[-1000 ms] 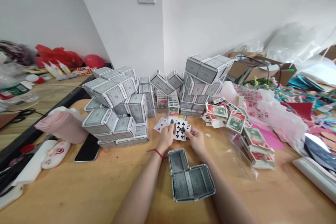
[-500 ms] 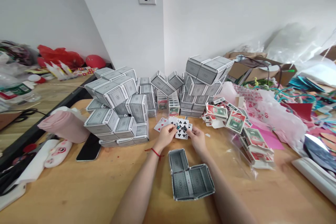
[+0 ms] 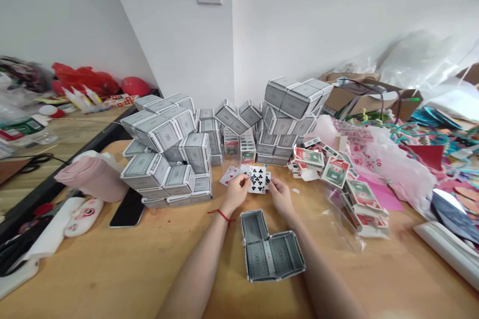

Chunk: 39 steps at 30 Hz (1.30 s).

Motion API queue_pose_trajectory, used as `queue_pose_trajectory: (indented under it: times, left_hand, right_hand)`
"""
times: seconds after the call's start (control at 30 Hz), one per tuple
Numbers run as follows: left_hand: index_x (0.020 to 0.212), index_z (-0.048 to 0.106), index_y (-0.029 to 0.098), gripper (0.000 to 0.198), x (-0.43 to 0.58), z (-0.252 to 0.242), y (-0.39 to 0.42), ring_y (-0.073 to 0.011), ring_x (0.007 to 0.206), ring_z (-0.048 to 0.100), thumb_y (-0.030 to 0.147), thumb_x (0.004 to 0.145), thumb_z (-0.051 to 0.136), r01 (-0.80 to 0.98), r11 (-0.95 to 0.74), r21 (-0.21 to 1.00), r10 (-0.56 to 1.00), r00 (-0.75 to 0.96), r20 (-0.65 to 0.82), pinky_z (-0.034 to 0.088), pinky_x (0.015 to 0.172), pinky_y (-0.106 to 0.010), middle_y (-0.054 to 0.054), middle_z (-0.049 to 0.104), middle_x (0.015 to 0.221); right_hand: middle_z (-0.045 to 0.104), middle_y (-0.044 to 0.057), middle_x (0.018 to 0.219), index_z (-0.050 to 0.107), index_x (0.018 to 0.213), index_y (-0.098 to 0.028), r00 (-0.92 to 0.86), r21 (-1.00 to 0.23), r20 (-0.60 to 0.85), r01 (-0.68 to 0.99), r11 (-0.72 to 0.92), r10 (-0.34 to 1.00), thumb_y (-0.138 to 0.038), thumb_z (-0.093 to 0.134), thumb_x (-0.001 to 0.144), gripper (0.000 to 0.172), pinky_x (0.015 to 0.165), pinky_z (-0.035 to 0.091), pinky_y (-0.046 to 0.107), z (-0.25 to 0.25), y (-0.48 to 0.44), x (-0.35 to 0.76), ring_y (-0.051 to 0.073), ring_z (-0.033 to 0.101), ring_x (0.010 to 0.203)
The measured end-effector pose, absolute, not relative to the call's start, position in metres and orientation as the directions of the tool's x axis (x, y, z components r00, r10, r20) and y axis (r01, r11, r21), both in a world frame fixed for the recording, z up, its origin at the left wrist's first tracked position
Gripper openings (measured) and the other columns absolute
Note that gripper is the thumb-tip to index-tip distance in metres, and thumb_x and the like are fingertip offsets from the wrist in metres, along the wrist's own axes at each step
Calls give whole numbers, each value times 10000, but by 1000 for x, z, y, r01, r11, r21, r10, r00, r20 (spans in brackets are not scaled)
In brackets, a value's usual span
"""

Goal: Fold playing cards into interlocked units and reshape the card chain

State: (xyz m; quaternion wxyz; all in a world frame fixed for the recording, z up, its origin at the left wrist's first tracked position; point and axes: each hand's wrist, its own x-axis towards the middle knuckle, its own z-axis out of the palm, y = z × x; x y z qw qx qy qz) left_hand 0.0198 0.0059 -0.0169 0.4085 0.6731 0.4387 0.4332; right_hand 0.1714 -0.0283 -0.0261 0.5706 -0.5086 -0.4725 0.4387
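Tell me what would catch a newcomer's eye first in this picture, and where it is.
Probably the bulky stacks of grey-patterned boxes, standing toward the back of the wooden table on both sides of the centre. In front of them, the left hand and right hand hold playing cards, with black clubs facing up. Nearer the camera lies an open, L-shaped box.

Left forearm [image 3: 196, 269] and right forearm [image 3: 318, 259], lower centre of the frame: both bare and tapering toward the wrist. Left wrist [image 3: 229, 206]: a thin red cord bracelet [image 3: 223, 216] with a short loose end. Left hand [image 3: 236, 190]: thumbnail [image 3: 253, 178] coated in dark teal polish. Right hand [image 3: 281, 196]: thumbnail [image 3: 267, 180] likewise dark.
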Motion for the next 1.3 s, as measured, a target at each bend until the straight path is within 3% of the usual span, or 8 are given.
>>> queue_pose_trajectory:
  times: [0.17, 0.4, 0.5, 0.6, 0.7, 0.87, 1.0, 1.3]
  left_hand:
    - [634, 481, 158, 170, 20, -17, 5, -89, 530, 400, 269, 761, 460, 233, -281, 931, 942, 254, 220, 310, 518, -210, 34, 433, 561]
    - [603, 443, 159, 210, 23, -12, -1, -84, 521, 381, 288, 768, 461, 238, -291, 926, 927, 311, 212, 291, 502, -209, 36, 407, 545]
    - [559, 403, 161, 247, 24, -11, -1, -83, 518, 349, 287, 762, 463, 243, -298, 923, 926, 309, 217, 266, 489, -211, 39, 364, 530]
    - [543, 391, 161, 260, 24, -10, 1, -83, 521, 336, 289, 757, 464, 217, -290, 932, 929, 299, 220, 255, 482, -213, 40, 338, 530]
    - [530, 377, 162, 266, 23, -9, 4, -82, 524, 336, 285, 748, 467, 187, -264, 946, 934, 293, 203, 255, 482, -211, 40, 334, 529]
    - [520, 351, 163, 281, 22, -10, 5, -78, 522, 332, 281, 742, 477, 138, -214, 967, 933, 323, 161, 252, 482, -206, 43, 327, 529]
    - [517, 361, 161, 291, 23, -11, 4, -79, 519, 339, 301, 744, 477, 122, -195, 973, 925, 354, 141, 258, 487, -209, 41, 341, 525]
    - [507, 366, 162, 309, 23, -11, 4, -84, 515, 351, 331, 731, 495, 125, -173, 977, 929, 349, 119, 267, 481, -211, 37, 355, 514]
  right_hand:
    - [632, 52, 734, 604, 809, -146, 147, -993, 115, 54, 108, 982, -405, 469, 768, 295, 615, 423, 272, -28, -28, 173, 173, 546, 655]
    - [472, -7, 488, 513, 590, -190, 285, -867, 261, 489, 94, 922, -335, 429, 771, 247, 485, 278, 240, -30, -33, 167, 126, 395, 463]
    - [491, 3, 507, 550, 621, -208, 327, -843, 317, 526, 107, 890, -302, 477, 729, 161, 512, 276, 250, -28, -37, 162, 135, 419, 473]
    - [574, 28, 601, 592, 723, -207, 357, -920, 258, 374, 115, 898, -331, 490, 720, 161, 559, 331, 257, -25, -36, 160, 168, 499, 567]
    - [636, 49, 718, 594, 778, -192, 344, -998, 52, -11, 59, 938, -413, 439, 753, 272, 592, 402, 280, -20, -31, 160, 200, 557, 683]
    - [660, 26, 902, 605, 856, -222, 2, -772, -181, -620, -141, 983, -393, 443, 776, 248, 733, 461, 320, -10, -27, 160, 192, 593, 854]
    - [654, 17, 948, 614, 857, -213, -174, -661, -157, -713, -234, 972, -337, 481, 763, 204, 804, 451, 326, -5, -30, 159, 175, 587, 891]
    - [660, 40, 947, 625, 882, -203, -93, -709, -183, -677, -197, 979, -389, 498, 756, 257, 785, 464, 351, -9, -30, 159, 202, 598, 884]
